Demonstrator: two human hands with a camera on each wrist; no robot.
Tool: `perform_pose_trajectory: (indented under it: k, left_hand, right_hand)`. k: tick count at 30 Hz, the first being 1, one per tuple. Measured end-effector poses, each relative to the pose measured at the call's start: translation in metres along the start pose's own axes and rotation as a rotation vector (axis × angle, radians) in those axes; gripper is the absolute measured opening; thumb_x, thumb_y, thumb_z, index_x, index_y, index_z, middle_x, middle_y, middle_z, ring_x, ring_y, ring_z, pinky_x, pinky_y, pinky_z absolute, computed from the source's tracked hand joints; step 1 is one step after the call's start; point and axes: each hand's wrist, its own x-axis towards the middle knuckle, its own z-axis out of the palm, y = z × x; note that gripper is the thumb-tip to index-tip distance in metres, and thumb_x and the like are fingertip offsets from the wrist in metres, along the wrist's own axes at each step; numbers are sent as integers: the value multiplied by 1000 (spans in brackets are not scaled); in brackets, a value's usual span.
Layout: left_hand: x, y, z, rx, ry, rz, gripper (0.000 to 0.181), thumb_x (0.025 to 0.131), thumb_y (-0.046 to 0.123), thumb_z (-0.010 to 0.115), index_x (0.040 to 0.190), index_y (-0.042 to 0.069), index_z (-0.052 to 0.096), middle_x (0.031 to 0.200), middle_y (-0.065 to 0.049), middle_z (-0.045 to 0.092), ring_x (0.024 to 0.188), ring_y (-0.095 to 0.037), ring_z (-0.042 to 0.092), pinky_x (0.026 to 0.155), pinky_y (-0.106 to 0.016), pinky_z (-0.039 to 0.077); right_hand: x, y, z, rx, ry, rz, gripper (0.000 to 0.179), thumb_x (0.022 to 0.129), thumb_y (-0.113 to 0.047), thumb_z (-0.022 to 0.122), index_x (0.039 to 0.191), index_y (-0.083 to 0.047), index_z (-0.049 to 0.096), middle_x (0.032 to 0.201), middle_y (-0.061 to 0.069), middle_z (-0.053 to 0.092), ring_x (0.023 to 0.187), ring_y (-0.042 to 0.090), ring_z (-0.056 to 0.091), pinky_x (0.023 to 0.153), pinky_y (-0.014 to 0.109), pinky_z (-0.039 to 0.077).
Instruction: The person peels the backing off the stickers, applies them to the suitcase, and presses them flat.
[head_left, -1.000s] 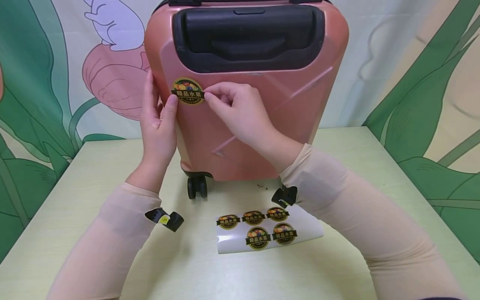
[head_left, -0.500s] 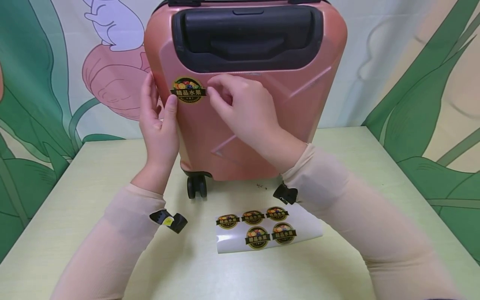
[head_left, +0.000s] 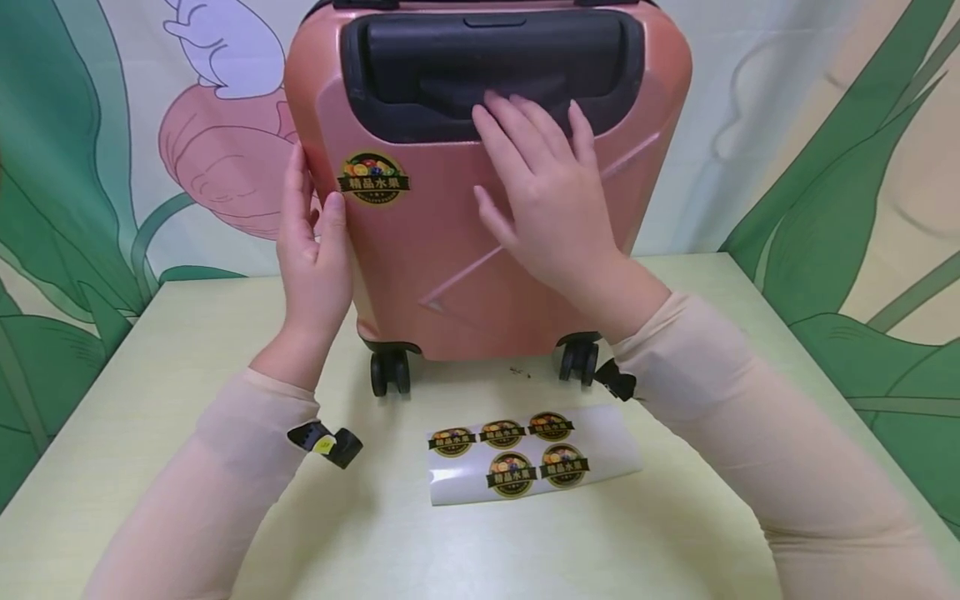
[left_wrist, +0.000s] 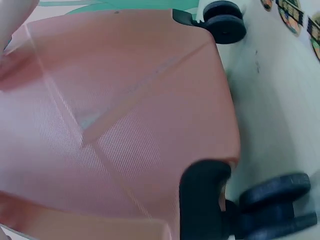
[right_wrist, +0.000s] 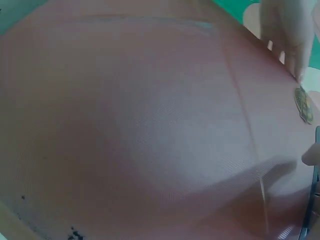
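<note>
A pink hard-shell suitcase [head_left: 465,300] stands upright on the table, its black handle recess [head_left: 491,50] at the top. A round black-and-gold fruit sticker [head_left: 373,177] lies on the upper left of its front. At the suitcase's left edge, my left hand [head_left: 311,242] rests with straight fingers along the side and the thumb at the front corner, just below the sticker. My right hand [head_left: 555,196] holds nothing; its fingers are spread before the front panel, and the fingertips overlap the handle recess. In the right wrist view the sticker [right_wrist: 303,105] shows beside my left hand [right_wrist: 287,37].
A white sheet [head_left: 607,446] bearing several more fruit stickers lies on the table [head_left: 390,542] before the suitcase. The suitcase stands on black wheels [head_left: 390,372]. Behind it hangs a printed backdrop [head_left: 810,150] with leaves and a rabbit.
My right hand has left the sticker's right edge, moved right and spread its fingers. The sticker stays on the suitcase. My left thumb has slipped slightly off the sticker's edge.
</note>
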Motion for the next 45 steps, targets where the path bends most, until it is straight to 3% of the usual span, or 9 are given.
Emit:
perform_pose_trajectory:
  k: [2, 6, 8, 10, 14, 20, 29, 41, 45]
  left_hand:
    - [0, -9, -5, 155, -43, 94, 60, 98, 19, 42, 148, 0, 15, 154, -5, 17, 139, -7, 14, 109, -28, 21]
    - [-5, -26, -15, 641, -114, 390, 68, 97, 32, 41, 147, -2, 10, 155, -15, 6, 142, -20, 0, 112, -41, 2]
    - [-8, -32, -18, 805, -136, 507, 70, 98, 37, 40, 148, -2, 9, 154, -17, 6, 142, -27, 0, 110, -50, -3]
    - [-8, -36, -19, 886, -163, 545, 70, 98, 40, 38, 149, 3, 7, 155, -13, 5, 142, -28, 0, 109, -53, -4]
    - [-6, -39, -21, 978, -174, 550, 68, 98, 42, 36, 150, 6, 10, 156, -9, 6, 142, -26, 3, 108, -54, -1]
    - [-9, -41, -23, 1060, -207, 563, 66, 99, 43, 32, 150, 8, 10, 156, -8, 6, 142, -26, 2, 108, -55, 1]
    - [-12, -45, -23, 1063, -220, 608, 64, 100, 46, 24, 149, 6, 14, 156, -8, 8, 142, -25, 4, 108, -55, 2]
    - [-23, -53, -16, 1016, -197, 758, 59, 100, 39, 33, 146, 4, 26, 153, -11, 21, 140, -25, 16, 109, -54, 10]
    - [-18, -48, -16, 975, -155, 752, 60, 98, 38, 39, 146, 2, 27, 151, -14, 24, 140, -26, 18, 109, -53, 11]
  right_hand:
    - [-1, 0, 2, -23, -22, -7, 53, 92, -28, 52, 138, -3, 44, 140, 14, 44, 131, 28, 34, 110, 49, 7]
    - [-1, -1, 4, -30, -43, -17, 58, 91, -31, 54, 140, -3, 40, 141, 14, 41, 132, 28, 30, 110, 49, 5]
    - [-1, -2, 4, -30, -54, -16, 61, 90, -33, 55, 141, -3, 38, 141, 14, 40, 133, 28, 29, 110, 49, 4]
    - [-2, -1, 4, -32, -60, -12, 64, 89, -35, 56, 141, -3, 38, 142, 14, 39, 133, 29, 28, 110, 49, 3]
    - [-1, -2, 4, -36, -77, -5, 69, 87, -39, 58, 142, -3, 35, 143, 14, 37, 133, 29, 26, 110, 49, 1]
    - [0, -4, 5, -49, -122, 4, 73, 87, -42, 57, 144, -3, 32, 144, 14, 34, 134, 29, 24, 110, 48, 0]
    - [1, -6, 4, -45, -135, 23, 75, 86, -42, 58, 144, -3, 31, 145, 13, 33, 135, 28, 23, 110, 48, 0]
    - [0, -7, 7, -48, -88, 2, 75, 86, -45, 57, 143, -3, 33, 143, 14, 35, 133, 29, 25, 111, 47, 0]
    - [0, -7, 7, -50, -84, -4, 75, 86, -45, 57, 143, -3, 32, 144, 15, 34, 134, 29, 24, 111, 47, 1]
